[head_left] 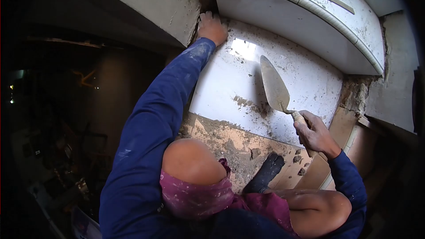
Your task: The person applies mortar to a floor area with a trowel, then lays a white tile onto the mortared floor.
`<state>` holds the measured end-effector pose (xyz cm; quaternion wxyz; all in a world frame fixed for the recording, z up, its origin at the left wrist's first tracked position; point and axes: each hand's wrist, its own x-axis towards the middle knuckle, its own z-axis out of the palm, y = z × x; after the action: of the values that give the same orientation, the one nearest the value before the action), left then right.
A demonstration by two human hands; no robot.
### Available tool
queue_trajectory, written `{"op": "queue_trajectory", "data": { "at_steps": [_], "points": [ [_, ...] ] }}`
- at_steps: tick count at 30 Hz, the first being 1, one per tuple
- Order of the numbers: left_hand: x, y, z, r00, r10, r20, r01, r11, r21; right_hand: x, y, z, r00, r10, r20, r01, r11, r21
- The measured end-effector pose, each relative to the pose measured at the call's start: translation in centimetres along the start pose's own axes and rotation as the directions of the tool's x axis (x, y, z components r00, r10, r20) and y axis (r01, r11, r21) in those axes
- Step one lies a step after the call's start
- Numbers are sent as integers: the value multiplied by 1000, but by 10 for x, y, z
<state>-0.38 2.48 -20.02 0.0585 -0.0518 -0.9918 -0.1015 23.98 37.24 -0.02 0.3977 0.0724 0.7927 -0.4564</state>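
Observation:
My right hand (pixel 316 135) is wrapped round the handle of a pointed brick trowel (pixel 275 84), whose grey, smeared blade slants up and left above a white tile (pixel 221 86). At the tile's far left corner, my left hand (pixel 213 28) reaches against the gap beside the rough wall edge. Its fingers are stretched out, and their tips are partly lost in the shadow there. Nothing shows in that hand. Crumbs of mortar (pixel 250 105) and wet smears lie over the glossy tile.
A white tiled step (pixel 283 20) with a rounded edge rises behind the tile, with a thin strip (pixel 334 1) on top. Loose mortar (pixel 221 139) and lumps cover the floor by my dark-covered foot (pixel 270 170). A grey wall slab (pixel 152 2) overhangs the dark drop at left.

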Motion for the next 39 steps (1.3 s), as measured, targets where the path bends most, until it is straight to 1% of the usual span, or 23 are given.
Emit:
{"op": "queue_trajectory", "data": {
  "at_steps": [1, 3, 4, 7, 8, 11, 12, 14, 17, 20, 21, 23, 24, 26, 28, 29, 31, 32, 35, 36, 39],
  "points": [
    [1, -5, 7, 997, 34, -67, -36, 999, -39, 1, 2, -1, 1000, -16, -14, 16, 1000, 2],
    [6, -16, 21, 986, 163, -33, -157, 978, 140, 3, 1, -2, 1000, 17, -23, -16, 999, 30],
    [3, -15, 16, 975, 222, -5, -216, 950, 225, 2, 0, -1, 999, 36, -23, -35, 998, 44],
    [-2, 1, -9, 999, 32, 17, -33, 998, 60, 7, 5, -1, 999, 24, -25, -23, 1000, 17],
    [-3, 5, -17, 1000, -3, 22, 0, 994, 109, 6, 2, -2, 1000, 23, -20, -23, 1000, 8],
    [4, -8, 4, 988, 119, -100, -114, 992, 52, 6, 1, 2, 999, 33, -30, -32, 999, 44],
    [3, -12, 12, 991, 130, -13, -129, 987, 94, 6, 2, 3, 999, 34, -26, -33, 999, 29],
    [3, -5, -10, 978, 138, 154, -165, 971, 175, 8, 1, 4, 999, 27, -19, -27, 1000, -5],
    [13, 14, -33, 947, -43, 319, -66, 944, 323, 10, 2, 3, 1000, 10, -8, -10, 1000, -4],
    [9, 5, -20, 987, 78, 142, -118, 945, 305, 10, 1, 3, 999, 6, -38, -7, 1000, -14],
    [11, 4, -14, 974, 59, 220, -125, 946, 300, 10, 1, 3, 999, 9, -43, -10, 1000, -23],
    [10, 9, -22, 928, 15, 373, -132, 948, 288, 9, 5, 4, 999, 11, -31, -13, 999, -49],
    [6, 11, -29, 939, -29, 342, -48, 975, 216, 12, 5, 2, 999, -2, -33, 0, 998, -65],
    [-6, 17, -43, 951, -123, 285, 113, 992, 54, 11, 5, 1, 999, -22, -43, 20, 999, -39],
    [-9, 6, -27, 991, -14, 136, 8, 999, 47, 9, 8, 3, 998, -28, -62, 28, 1000, 1],
    [-15, 0, -15, 997, 41, 66, -44, 998, 49, 10, 8, 3, 998, -21, -59, 20, 1000, -13],
    [-33, -2, 10, 999, 3, -42, -2, 1000, 14, 9, 8, 2, 999, 0, -52, -2, 999, -41],
    [-39, -1, 12, 994, -17, -104, 17, 1000, -2, 9, 10, 1, 999, 1, -45, -3, 998, -57],
    [-69, 6, 1, 991, -110, -72, 102, 989, -109, 8, 10, 3, 999, -9, -53, 7, 999, -35],
    [-79, 6, -8, 992, -127, 0, 126, 984, -127, 7, 9, 3, 998, -11, -54, 9, 999, -37],
    [-108, -21, 22, 997, -30, 70, 30, 1000, -2, 6, 11, 5, 999, -11, -52, 8, 999, -51]
  ]
}}
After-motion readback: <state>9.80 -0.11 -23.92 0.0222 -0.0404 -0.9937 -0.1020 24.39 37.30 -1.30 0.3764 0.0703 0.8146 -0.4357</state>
